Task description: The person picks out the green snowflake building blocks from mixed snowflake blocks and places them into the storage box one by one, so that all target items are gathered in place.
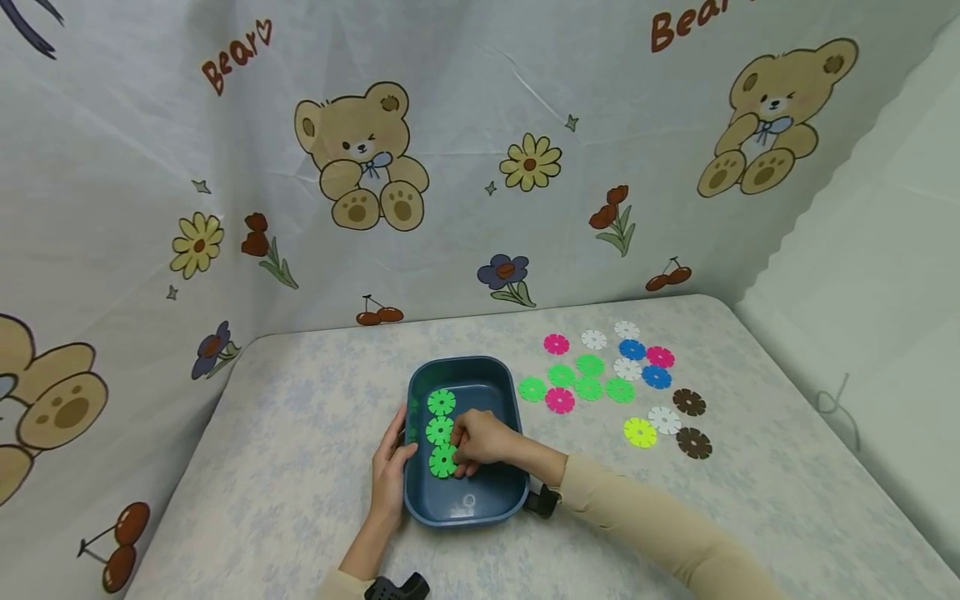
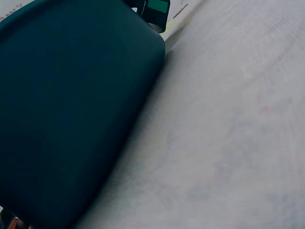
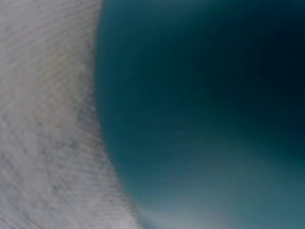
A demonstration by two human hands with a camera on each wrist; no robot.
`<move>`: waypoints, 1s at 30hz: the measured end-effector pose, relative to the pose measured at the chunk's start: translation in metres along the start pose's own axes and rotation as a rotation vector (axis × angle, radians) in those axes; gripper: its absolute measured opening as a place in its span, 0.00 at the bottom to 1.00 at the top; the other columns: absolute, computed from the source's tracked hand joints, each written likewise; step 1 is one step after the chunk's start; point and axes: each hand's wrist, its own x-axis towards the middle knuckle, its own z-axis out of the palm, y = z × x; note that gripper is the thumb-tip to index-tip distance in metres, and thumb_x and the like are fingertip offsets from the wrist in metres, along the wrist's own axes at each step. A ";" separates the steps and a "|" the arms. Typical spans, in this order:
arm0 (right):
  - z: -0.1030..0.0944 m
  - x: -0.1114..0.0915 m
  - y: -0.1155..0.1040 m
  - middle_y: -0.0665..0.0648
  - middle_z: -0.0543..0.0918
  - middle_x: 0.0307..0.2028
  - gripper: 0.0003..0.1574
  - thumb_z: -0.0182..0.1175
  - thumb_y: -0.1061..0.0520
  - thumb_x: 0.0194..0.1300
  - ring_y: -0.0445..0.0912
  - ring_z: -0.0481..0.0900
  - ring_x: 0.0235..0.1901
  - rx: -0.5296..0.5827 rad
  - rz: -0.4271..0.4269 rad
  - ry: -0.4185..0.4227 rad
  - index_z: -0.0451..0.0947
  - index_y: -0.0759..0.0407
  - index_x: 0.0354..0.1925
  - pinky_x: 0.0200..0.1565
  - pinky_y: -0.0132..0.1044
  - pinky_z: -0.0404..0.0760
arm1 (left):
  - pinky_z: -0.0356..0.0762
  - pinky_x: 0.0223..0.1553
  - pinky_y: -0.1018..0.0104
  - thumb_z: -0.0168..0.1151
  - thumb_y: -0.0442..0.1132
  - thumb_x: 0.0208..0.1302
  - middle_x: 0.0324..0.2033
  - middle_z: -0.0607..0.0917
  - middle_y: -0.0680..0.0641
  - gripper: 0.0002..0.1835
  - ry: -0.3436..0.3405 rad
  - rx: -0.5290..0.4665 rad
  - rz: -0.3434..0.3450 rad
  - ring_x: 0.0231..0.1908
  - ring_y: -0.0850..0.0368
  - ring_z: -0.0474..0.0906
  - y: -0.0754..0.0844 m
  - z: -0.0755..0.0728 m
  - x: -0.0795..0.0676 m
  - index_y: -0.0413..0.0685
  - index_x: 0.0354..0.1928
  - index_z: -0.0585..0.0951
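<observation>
Brown "Bear" lettering (image 1: 237,56) on pale hanging cloth (image 1: 465,108), upper left, small heart (image 1: 263,32) after it. Second "Bear" inscription (image 1: 688,25), upper right, same cloth (frame's top edge crowds it). Left wrist view: corner marks (image 2: 10,12) too small to read.

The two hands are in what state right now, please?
Left hand: holding the blue tray.
Right hand: curled at green notched discs; grip cannot be told.

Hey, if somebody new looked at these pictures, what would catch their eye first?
Probably the column of bright green notched discs inside the blue tray, with the right hand over them and the left hand at the tray's left side. Next, perhaps, the multicolored discs scattered on the table to the tray's right. The winking cartoon bears on the cloth behind the table stand out too.
</observation>
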 end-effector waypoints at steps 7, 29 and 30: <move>0.007 0.004 -0.003 0.62 0.85 0.22 0.08 0.63 0.71 0.58 0.51 0.86 0.21 -0.032 -0.029 -0.016 0.78 0.73 0.38 0.26 0.41 0.83 | 0.65 0.54 0.74 0.46 0.31 0.68 0.73 0.63 0.46 0.32 0.033 -0.008 0.018 0.65 0.47 0.64 -0.001 -0.007 -0.003 0.50 0.74 0.62; -0.111 -0.019 0.021 0.63 0.83 0.33 0.15 0.63 0.60 0.63 0.56 0.84 0.31 -0.243 -0.025 0.459 0.79 0.70 0.44 0.31 0.37 0.78 | 0.69 0.51 0.71 0.48 0.31 0.67 0.71 0.65 0.39 0.31 -0.006 -0.062 0.076 0.61 0.40 0.67 -0.002 -0.002 0.006 0.47 0.74 0.63; -0.115 -0.018 0.027 0.63 0.83 0.33 0.16 0.64 0.59 0.62 0.55 0.83 0.32 -0.287 0.009 0.454 0.79 0.70 0.45 0.32 0.36 0.77 | 0.69 0.51 0.71 0.48 0.31 0.67 0.71 0.65 0.39 0.32 -0.005 -0.065 0.075 0.61 0.40 0.67 -0.002 -0.002 0.006 0.47 0.74 0.63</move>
